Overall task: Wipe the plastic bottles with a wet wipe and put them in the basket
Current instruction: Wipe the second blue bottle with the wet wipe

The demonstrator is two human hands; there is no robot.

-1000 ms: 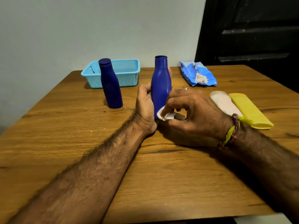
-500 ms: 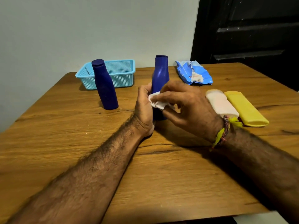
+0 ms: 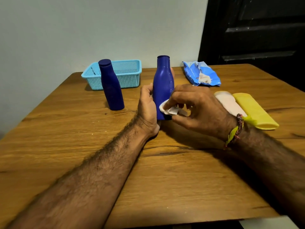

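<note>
Left hand point(image 3: 147, 106) wraps the upright blue bottle point(image 3: 163, 83) mid-tabletop; right hand point(image 3: 196, 108) pinches the wet wipe point(image 3: 166, 109) against its lower side. The basket point(image 3: 128, 75) lies far-left, nearer the left hand

Illumination is moderate and warm, and appears to come from above and to the left: soft shadows fall right of the forearms onto the table point(image 3: 165, 187). A faint highlight marks the held blue bottle point(image 3: 162, 83). The doorway point(image 3: 255, 30) at upper right is underexposed. Wide-angle distortion bends the table edges. Near forearms appear slightly soft.
</note>
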